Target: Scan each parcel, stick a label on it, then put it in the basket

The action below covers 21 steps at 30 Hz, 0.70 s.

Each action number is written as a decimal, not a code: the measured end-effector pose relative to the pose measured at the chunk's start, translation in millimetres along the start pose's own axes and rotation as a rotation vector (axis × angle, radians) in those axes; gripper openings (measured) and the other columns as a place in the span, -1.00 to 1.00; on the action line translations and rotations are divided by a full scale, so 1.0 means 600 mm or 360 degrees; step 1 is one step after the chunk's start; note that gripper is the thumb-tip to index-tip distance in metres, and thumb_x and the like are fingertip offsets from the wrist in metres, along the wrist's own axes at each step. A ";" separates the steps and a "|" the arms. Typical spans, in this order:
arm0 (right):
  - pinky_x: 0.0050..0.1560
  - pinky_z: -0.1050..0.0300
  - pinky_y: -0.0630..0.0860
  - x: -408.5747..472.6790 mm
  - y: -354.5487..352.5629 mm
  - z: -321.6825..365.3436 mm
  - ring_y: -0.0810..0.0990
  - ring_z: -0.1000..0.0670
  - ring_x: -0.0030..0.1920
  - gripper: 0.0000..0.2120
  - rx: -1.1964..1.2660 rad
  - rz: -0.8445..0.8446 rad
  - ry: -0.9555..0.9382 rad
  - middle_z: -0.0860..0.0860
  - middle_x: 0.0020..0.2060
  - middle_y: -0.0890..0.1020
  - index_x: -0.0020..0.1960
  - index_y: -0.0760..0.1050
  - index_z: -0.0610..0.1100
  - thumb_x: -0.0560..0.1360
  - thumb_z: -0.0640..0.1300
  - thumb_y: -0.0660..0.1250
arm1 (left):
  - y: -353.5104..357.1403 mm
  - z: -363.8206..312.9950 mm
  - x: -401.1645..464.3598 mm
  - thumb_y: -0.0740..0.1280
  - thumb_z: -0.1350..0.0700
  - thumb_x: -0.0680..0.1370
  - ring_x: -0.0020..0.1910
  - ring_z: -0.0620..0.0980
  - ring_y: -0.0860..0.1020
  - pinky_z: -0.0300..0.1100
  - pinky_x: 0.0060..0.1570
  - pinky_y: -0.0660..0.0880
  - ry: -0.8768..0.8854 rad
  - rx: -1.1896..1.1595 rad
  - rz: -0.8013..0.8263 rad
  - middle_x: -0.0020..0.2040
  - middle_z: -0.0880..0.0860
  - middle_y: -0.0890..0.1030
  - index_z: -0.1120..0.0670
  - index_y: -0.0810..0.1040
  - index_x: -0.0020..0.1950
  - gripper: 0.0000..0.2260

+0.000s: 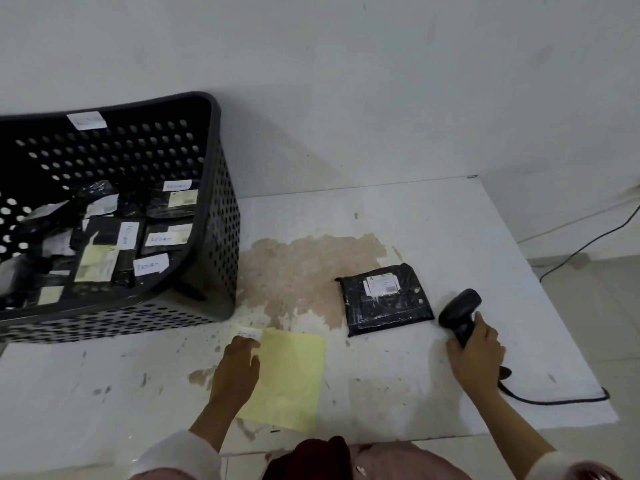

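Note:
A black wrapped parcel with a white shipping label lies flat on the white table, right of centre. My right hand grips the handle of a black barcode scanner, whose head sits just right of the parcel. My left hand rests on the top left corner of a yellow label sheet, fingertips touching a white label there. The dark perforated basket stands at the left, holding several black parcels with white labels.
The scanner's black cable runs along the table's right front edge. A brown patch of worn surface spreads between basket and parcel. A wall stands close behind the table. Another cable lies on the floor to the right.

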State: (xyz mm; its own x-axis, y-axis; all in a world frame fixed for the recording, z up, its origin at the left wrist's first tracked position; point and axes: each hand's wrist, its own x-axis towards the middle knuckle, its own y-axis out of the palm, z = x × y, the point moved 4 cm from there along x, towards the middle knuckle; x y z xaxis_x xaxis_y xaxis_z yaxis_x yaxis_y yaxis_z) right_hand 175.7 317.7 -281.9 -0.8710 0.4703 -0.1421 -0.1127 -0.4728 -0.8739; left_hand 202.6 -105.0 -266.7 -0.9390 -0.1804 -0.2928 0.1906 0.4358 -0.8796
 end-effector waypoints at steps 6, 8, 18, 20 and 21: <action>0.36 -0.34 0.14 -0.010 -0.015 0.009 0.33 -0.38 0.33 -0.30 0.0089 -0.0156 0.0072 -0.38 0.33 0.36 0.45 0.21 -0.35 0.43 -0.22 0.45 | -0.024 0.044 -0.004 0.15 0.21 0.62 0.30 -0.02 0.37 -0.20 0.26 0.35 0.0068 0.0019 0.0093 0.30 0.06 0.39 0.13 0.41 0.32 -0.73; 0.38 -0.33 0.14 -0.017 -0.024 0.012 0.28 -0.35 0.38 -0.29 0.0129 -0.0240 0.0116 -0.36 0.38 0.32 0.46 0.22 -0.33 0.41 -0.23 0.47 | -0.033 0.055 -0.001 0.14 0.20 0.62 0.29 -0.03 0.38 -0.20 0.24 0.37 0.0082 0.0040 0.0100 0.30 0.04 0.39 0.11 0.40 0.32 -0.72; 0.35 -0.20 0.21 -0.132 0.006 0.119 0.29 -0.25 0.36 -0.55 0.0387 -0.0640 -0.0083 -0.25 0.38 0.35 0.33 0.37 -0.30 0.45 -0.36 0.25 | -0.033 0.069 0.023 0.12 0.15 0.62 0.32 -0.06 0.33 -0.24 0.20 0.39 0.0366 0.0156 0.0202 0.38 0.00 0.29 0.05 0.29 0.41 -0.65; 0.36 -0.14 0.22 -0.166 0.047 0.171 0.31 -0.20 0.36 -0.57 0.0398 -0.0428 -0.0227 -0.18 0.35 0.39 0.31 0.41 -0.23 0.45 -0.39 0.27 | -0.027 0.065 0.036 0.13 0.14 0.62 0.42 -0.04 0.24 -0.27 0.29 0.32 0.0414 0.0194 0.0216 0.45 0.02 0.23 0.04 0.22 0.47 -0.60; 0.37 -0.08 0.23 -0.186 0.072 0.200 0.33 -0.17 0.35 -0.58 0.0393 -0.0267 -0.0331 -0.16 0.33 0.41 0.30 0.42 -0.21 0.45 -0.38 0.27 | -0.022 0.062 0.042 0.14 0.14 0.62 0.49 -0.02 0.14 -0.26 0.39 0.22 0.0448 0.0232 0.0234 0.52 0.05 0.15 0.04 0.16 0.51 -0.55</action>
State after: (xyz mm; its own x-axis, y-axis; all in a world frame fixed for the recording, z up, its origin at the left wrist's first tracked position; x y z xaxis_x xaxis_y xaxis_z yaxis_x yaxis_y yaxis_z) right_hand 210.4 155.2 -248.0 -0.9065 0.4068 0.1134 -0.3521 -0.5797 -0.7348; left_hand 186.8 -148.1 -276.3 -0.9367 0.1344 -0.3233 0.3496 0.3049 -0.8859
